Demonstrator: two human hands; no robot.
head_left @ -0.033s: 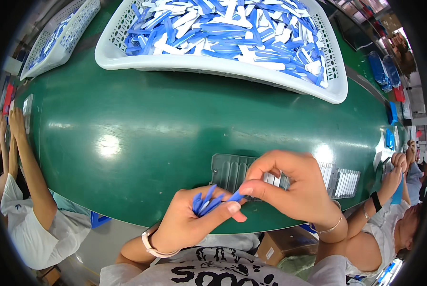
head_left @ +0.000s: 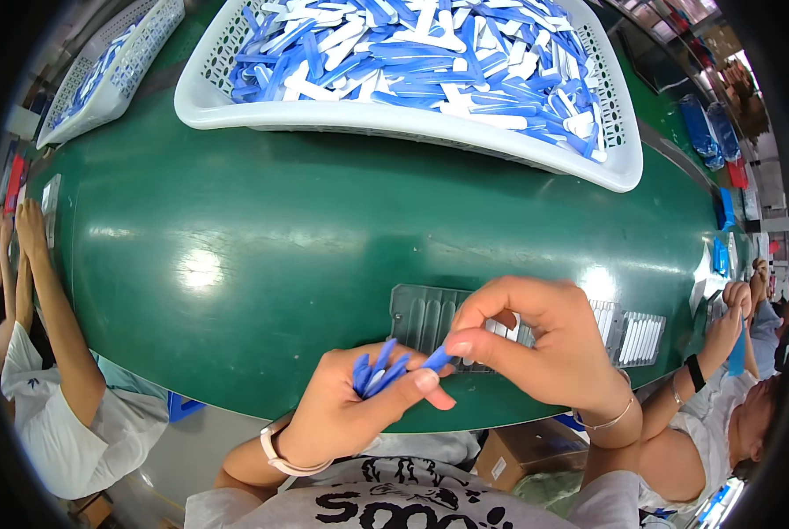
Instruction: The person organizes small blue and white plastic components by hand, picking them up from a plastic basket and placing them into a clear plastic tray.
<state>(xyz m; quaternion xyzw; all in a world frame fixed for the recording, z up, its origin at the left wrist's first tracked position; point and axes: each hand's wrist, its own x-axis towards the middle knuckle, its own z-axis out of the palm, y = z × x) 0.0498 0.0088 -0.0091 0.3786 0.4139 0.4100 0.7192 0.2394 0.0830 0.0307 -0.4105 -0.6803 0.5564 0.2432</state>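
Note:
My left hand [head_left: 342, 401] is closed round a small bunch of slim blue plastic pieces [head_left: 379, 370], their ends poking up between thumb and fingers. Thumb and forefinger of my right hand [head_left: 535, 339] pinch the end of one blue piece [head_left: 437, 359]; its other end reaches my left thumb. Behind my right hand, on the green table, lies a clear slotted plastic tray [head_left: 421, 317]. The slots at its left end are bare, while white pieces fill several farther right; my hand hides its middle.
A large white basket [head_left: 412, 128] heaped with blue and white pieces [head_left: 430, 62] stands at the far side of the green table [head_left: 280, 212]. Another basket [head_left: 130, 88] is at far left. Co-workers' arms [head_left: 64, 326] show at left and right [head_left: 721, 339]. A cardboard box [head_left: 531, 450] sits below the table edge.
My right fingers have shifted very slightly up and left with the blue piece. The bunch in my left hand has tilted a little.

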